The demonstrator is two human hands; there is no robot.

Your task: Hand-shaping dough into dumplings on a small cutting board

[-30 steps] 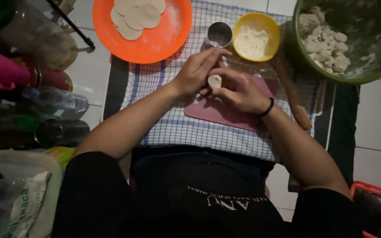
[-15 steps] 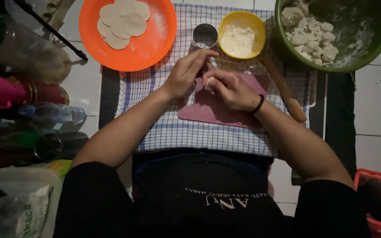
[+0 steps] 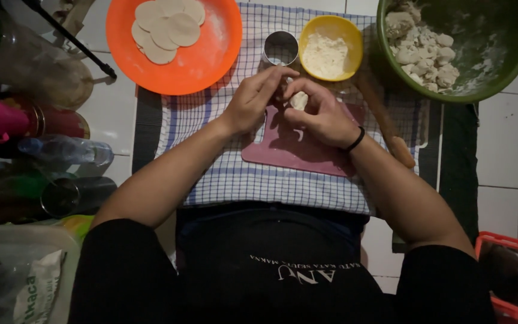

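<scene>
A small lump of pale dough (image 3: 298, 100) sits between the fingers of both hands, just above a pink cutting board (image 3: 289, 150). My left hand (image 3: 254, 96) pinches it from the left with fingertips together. My right hand (image 3: 325, 114), with a black band on the wrist, cups it from the right. The board lies on a blue-checked white cloth (image 3: 235, 174).
An orange plate (image 3: 211, 54) with flat dough rounds (image 3: 166, 24) lies at the back left. Behind the hands stand a metal ring cutter (image 3: 280, 48) and a yellow bowl of flour (image 3: 330, 51). A green bowl of dough lumps (image 3: 487, 78) is back right, a wooden rolling pin (image 3: 385, 120) beside the board. Bottles (image 3: 61, 150) crowd the left.
The hands have stayed together on the dough lump, working it with small finger movements. The view has shifted slightly; nothing was put down or picked up.
</scene>
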